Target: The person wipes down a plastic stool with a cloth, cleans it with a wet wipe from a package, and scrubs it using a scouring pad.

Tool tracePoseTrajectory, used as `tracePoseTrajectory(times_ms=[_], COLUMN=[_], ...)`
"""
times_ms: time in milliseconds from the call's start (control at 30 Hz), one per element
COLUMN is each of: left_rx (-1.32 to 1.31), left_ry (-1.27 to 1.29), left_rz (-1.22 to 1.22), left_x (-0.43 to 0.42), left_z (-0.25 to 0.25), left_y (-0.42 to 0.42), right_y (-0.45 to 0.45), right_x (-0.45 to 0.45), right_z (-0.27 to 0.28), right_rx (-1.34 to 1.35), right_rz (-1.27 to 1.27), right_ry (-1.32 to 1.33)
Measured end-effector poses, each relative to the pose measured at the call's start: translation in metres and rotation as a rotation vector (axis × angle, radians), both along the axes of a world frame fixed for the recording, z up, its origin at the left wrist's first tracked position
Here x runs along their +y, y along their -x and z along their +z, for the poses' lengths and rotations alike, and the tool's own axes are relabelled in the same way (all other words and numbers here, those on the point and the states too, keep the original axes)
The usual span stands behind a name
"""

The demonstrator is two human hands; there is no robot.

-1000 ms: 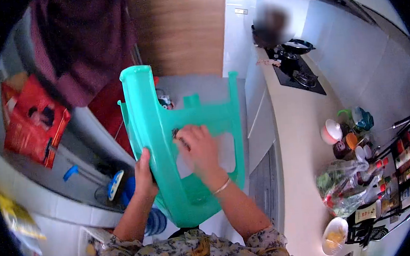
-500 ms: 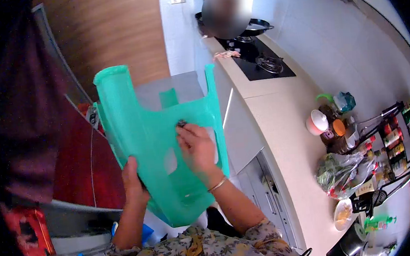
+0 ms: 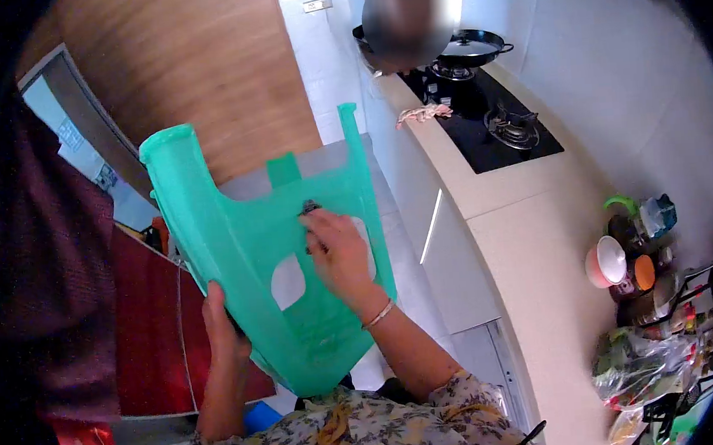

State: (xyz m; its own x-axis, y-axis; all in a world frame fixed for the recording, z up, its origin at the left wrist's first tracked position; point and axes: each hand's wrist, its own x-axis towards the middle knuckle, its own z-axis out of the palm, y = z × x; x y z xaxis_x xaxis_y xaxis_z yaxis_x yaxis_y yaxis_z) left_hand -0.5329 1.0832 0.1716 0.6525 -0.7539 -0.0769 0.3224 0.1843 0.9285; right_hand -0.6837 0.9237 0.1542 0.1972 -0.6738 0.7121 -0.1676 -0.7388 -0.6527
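Note:
A green plastic stool [image 3: 253,221] is held up in front of my body, its legs pointing away from me. My left hand [image 3: 225,331] grips its left edge, thumb on the near side and the other fingers hidden behind. With bent fingers my right hand [image 3: 338,253] presses a small dark scrubber [image 3: 311,207] on the stool's side panel, just above a cut-out opening. The scrubber is mostly covered by the fingers, and looks like a metal scouring ball.
Along the right runs a counter [image 3: 516,253] with a black gas stove [image 3: 482,123], a wok [image 3: 476,46] and a pink cloth [image 3: 423,115]. A lidded bowl [image 3: 606,261], jars and a plastic bag of vegetables [image 3: 644,368] stand farther down. A wooden door [image 3: 189,77] is ahead.
The view has swung, so the red cabinet and doorway show more at left. The stool has shifted left in view. My right hand and the scrubber have moved up the panel from their earlier place.

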Motion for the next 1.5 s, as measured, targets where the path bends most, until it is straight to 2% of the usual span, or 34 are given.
tracePoseTrajectory(times_ms=[133,200,233,300,333,400,433,500,533,600,667,733,800,867,933,1000,1067,1133,1167,1267,1300,1333,1400,1433,1500], left_rx=[-0.030,0.119,0.122,0.038,0.057,-0.058,-0.051,-0.161,-0.152,-0.271,-0.248,-0.225,-0.407,-0.597,-0.701,-0.060,-0.097,-0.132,-0.133,-0.163,-0.190,-0.192,-0.306,-0.312,-0.109], left_ry=[0.063,0.072,0.074,0.078,0.073,0.077,0.071,0.067,0.062,0.033,0.011,-0.006,-0.004,-0.019,-0.035,-0.030,0.002,0.038,0.048,0.059,0.045,0.049,0.053,0.053,0.095], left_rz=[-0.043,-0.122,-0.151,-0.177,-0.199,-0.375,-0.398,-0.470,-0.496,-0.505,-0.478,-0.430,-0.436,-0.449,-0.461,-0.406,-0.426,-0.442,-0.444,-0.449,-0.452,-0.456,-0.492,-0.502,-0.525], left_x=[-0.043,-0.063,-0.075,-0.094,-0.101,-0.118,-0.128,-0.145,-0.151,-0.153,-0.153,-0.155,-0.159,-0.159,-0.162,-0.174,-0.177,-0.174,-0.172,-0.172,-0.172,-0.175,-0.181,-0.181,-0.180], left_z=[-0.004,-0.017,-0.017,-0.011,-0.011,-0.014,-0.013,-0.006,-0.006,-0.007,-0.016,-0.025,-0.029,-0.033,-0.036,-0.035,-0.024,-0.015,-0.012,-0.004,-0.003,-0.003,-0.005,0.001,0.022], left_y=[-0.042,-0.076,-0.090,-0.103,-0.115,-0.140,-0.149,-0.159,-0.165,-0.176,-0.185,-0.180,-0.173,-0.167,-0.160,-0.149,-0.140,-0.133,-0.129,-0.116,-0.112,-0.111,-0.108,-0.102,-0.087], right_y=[-0.025,-0.037,-0.047,-0.061,-0.069,-0.091,-0.100,-0.119,-0.128,-0.127,-0.117,-0.102,-0.094,-0.090,-0.096,-0.108,-0.100,-0.077,-0.058,-0.040,-0.042,-0.047,-0.061,-0.061,-0.056], right_x=[-0.068,-0.100,-0.110,-0.119,-0.125,-0.136,-0.136,-0.117,-0.115,-0.113,-0.135,-0.147,-0.151,-0.148,-0.138,-0.117,-0.120,-0.152,-0.163,-0.165,-0.156,-0.152,-0.131,-0.128,-0.127], right_z=[-0.026,-0.038,-0.039,-0.033,-0.033,-0.029,-0.030,-0.008,-0.014,-0.013,-0.044,-0.053,-0.051,-0.054,-0.047,-0.026,-0.029,-0.067,-0.076,-0.071,-0.061,-0.064,-0.038,-0.034,-0.029], right_rx=[-0.027,-0.111,-0.112,-0.140,-0.128,-0.395,-0.400,-0.405,-0.334,-0.378,-0.311,-0.284,-0.315,-0.355,-0.356,-0.346,-0.311,-0.365,-0.416,-0.375,-0.417,-0.351,-0.339,-0.346,-0.327], right_rz=[-0.020,-0.205,-0.233,-0.320,-0.348,-0.248,-0.273,-0.152,-0.173,-0.156,-0.319,-0.390,-0.603,-0.605,-0.497,-0.374,-0.369,-0.494,-0.482,-0.594,-0.562,-0.558,-0.412,-0.421,-0.439], right_ry=[0.043,-0.206,-0.200,-0.524,-0.526,-0.878,-0.881,-0.780,-0.640,-0.556,-0.341,-0.372,-0.549,-0.611,-0.615,-0.460,-0.337,-0.310,-0.507,-0.583,-0.521,-0.444,-0.151,-0.151,-0.141])
